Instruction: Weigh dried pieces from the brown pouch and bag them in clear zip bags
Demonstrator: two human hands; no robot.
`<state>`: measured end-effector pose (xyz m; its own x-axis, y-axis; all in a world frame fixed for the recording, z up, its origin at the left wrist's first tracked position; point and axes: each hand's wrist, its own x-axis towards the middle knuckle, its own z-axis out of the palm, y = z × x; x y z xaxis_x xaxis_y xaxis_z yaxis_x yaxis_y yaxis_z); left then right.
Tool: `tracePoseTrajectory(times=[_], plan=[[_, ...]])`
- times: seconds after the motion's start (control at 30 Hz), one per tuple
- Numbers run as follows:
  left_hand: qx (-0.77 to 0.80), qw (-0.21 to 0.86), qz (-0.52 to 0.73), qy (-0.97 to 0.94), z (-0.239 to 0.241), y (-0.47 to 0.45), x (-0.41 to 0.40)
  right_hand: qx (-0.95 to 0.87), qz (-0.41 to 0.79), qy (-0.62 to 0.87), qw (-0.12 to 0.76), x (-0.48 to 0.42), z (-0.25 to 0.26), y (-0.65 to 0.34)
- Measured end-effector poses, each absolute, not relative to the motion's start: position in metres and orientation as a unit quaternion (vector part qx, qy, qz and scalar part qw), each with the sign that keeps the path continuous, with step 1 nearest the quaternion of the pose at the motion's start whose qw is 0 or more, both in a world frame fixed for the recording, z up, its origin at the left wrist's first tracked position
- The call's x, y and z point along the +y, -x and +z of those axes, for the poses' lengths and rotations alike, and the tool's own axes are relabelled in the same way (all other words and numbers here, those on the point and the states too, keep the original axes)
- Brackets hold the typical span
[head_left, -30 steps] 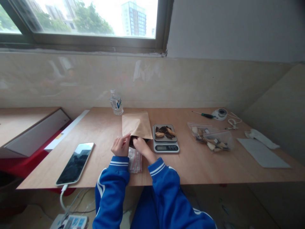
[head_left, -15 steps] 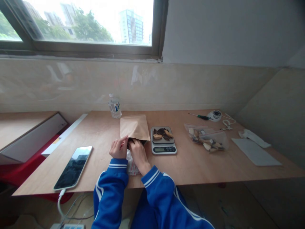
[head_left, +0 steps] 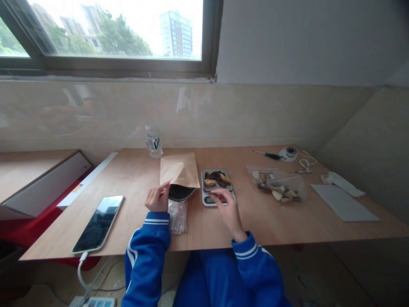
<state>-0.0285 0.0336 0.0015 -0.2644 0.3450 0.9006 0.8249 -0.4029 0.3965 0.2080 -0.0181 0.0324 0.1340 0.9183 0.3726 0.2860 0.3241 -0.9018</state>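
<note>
A brown paper bag [head_left: 179, 169] lies on the wooden table [head_left: 262, 221] with its dark mouth gaping toward me. My left hand [head_left: 157, 198] pinches the bag's near left edge and holds the mouth open. My right hand [head_left: 225, 207] hovers over the front of a small kitchen scale [head_left: 217, 186], fingers curled downward, nothing visible in them. On the scale's platform lie several dark and tan dried pieces [head_left: 216, 178]. A small stack of clear zip bags [head_left: 178, 215] sits just below the paper bag.
A clear bag of dried pieces [head_left: 277, 184] lies right of the scale. A phone [head_left: 98, 223] on a cable rests at the left; a water bottle [head_left: 153, 142] stands behind. A screwdriver [head_left: 266, 155], tape roll [head_left: 289, 152] and white sheets [head_left: 344, 207] are at the far right.
My right hand left the mouth of the paper bag and moved right to the front of the scale. My left hand stayed on the bag's edge, and the mouth now gapes wider.
</note>
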Motion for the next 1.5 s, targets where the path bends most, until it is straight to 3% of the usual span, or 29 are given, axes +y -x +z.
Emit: tracePoseTrajectory(times=[0.33, 0.47, 0.67, 0.83, 0.97, 1.17, 1.5], plan=[[-0.514, 0.194, -0.607, 0.575, 0.003, 0.028, 0.033, -0.693, 0.135, 0.531, 0.468, 0.04, 0.028, -0.248], [-0.524, 0.195, -0.601, 0.572, 0.002, 0.029, 0.033, -0.714, 0.022, 0.536, 0.449, 0.037, 0.029, -0.255], [-0.527, 0.194, -0.595, 0.575, 0.003, 0.029, 0.033, -0.739, -0.042, 0.546, 0.392, 0.023, 0.021, -0.27], [-0.568, 0.164, -0.581, 0.559, 0.006, 0.026, 0.031, -0.704, -0.035, 0.55, 0.447, 0.016, 0.015, -0.28], [-0.7, 0.144, -0.542, 0.442, 0.015, 0.025, 0.032, -0.671, -0.016, 0.555, 0.491, 0.011, 0.009, -0.286], [-0.793, 0.107, -0.515, 0.308, 0.025, 0.029, 0.034, -0.667, -0.015, 0.561, 0.491, 0.012, 0.003, -0.287], [-0.76, 0.125, -0.521, 0.367, 0.018, 0.029, 0.034, -0.773, -0.056, 0.565, 0.284, 0.008, 0.007, -0.27]])
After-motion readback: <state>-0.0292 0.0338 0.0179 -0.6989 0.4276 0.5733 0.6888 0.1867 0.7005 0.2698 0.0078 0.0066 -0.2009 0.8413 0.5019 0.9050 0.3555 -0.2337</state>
